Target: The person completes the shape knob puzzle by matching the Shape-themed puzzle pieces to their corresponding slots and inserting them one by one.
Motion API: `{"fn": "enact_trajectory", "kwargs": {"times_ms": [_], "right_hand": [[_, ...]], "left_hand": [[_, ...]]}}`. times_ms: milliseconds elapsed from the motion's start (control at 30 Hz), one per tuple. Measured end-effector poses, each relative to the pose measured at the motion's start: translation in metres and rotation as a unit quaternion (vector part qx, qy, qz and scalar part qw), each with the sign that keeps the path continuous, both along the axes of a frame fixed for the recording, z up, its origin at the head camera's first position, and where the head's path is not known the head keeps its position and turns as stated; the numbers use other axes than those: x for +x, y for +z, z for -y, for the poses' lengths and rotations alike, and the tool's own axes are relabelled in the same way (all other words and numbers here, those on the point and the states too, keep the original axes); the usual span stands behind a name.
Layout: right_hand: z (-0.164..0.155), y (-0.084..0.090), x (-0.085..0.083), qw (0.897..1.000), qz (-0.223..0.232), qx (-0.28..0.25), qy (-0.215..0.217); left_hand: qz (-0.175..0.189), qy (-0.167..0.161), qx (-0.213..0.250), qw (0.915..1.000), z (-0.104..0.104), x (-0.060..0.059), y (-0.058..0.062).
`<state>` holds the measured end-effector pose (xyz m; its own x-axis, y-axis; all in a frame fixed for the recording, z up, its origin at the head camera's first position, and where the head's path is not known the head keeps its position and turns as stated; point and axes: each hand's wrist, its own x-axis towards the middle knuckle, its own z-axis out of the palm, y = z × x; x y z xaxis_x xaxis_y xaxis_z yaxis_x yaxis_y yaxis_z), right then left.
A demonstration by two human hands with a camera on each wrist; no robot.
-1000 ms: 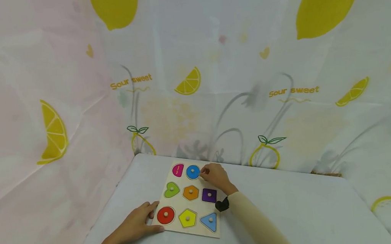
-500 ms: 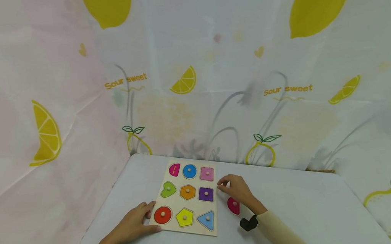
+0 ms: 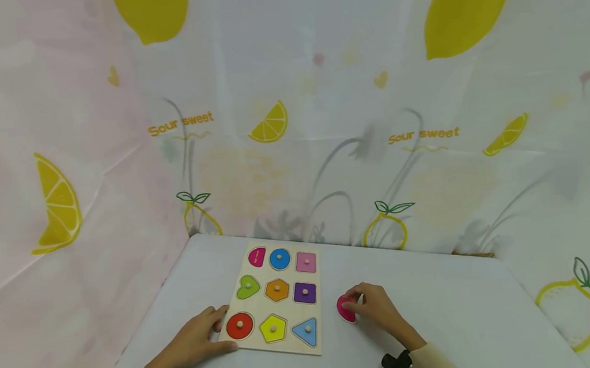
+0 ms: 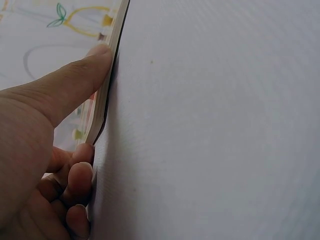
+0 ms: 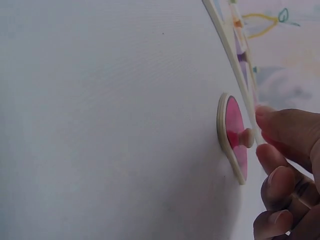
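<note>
A wooden knob puzzle board lies on the white table, with coloured shapes in rows. Most carry a small knob; the magenta half-round shape at its top left shows lettering and no knob. My left hand holds the near left corner, its thumb along the front edge and its fingers at the side. Right of the board lies a loose crimson half-round puzzle piece. My right hand is over it, thumb and fingers bent around its knob but apart from it in the right wrist view.
The white table stretches right of the board. Behind and to the left, printed fabric walls with lemon pictures close in the table's back and left edges. Dark wrist straps sit on both wrists.
My right hand has left the board's upper right, uncovering the pink square, and moved right and nearer to the crimson piece. My left hand stays at the corner. The head view has shifted slightly.
</note>
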<state>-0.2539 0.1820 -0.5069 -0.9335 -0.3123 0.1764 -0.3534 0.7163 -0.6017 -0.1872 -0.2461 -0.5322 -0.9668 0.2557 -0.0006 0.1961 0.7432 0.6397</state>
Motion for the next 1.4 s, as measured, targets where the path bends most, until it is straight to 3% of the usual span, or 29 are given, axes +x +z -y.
{"fn": "enact_trajectory", "kwargs": {"times_ms": [800,1400], "right_hand": [[-0.008,-0.016,0.002,0.997,0.051,-0.048,-0.040],[-0.011,-0.016,0.001,0.998,0.033,-0.049,-0.035]], "left_hand": [[-0.001,0.002,0.004,1.0000,-0.001,0.000,0.001],[0.008,0.009,0.005,0.9999,-0.001,0.000,0.002]]}}
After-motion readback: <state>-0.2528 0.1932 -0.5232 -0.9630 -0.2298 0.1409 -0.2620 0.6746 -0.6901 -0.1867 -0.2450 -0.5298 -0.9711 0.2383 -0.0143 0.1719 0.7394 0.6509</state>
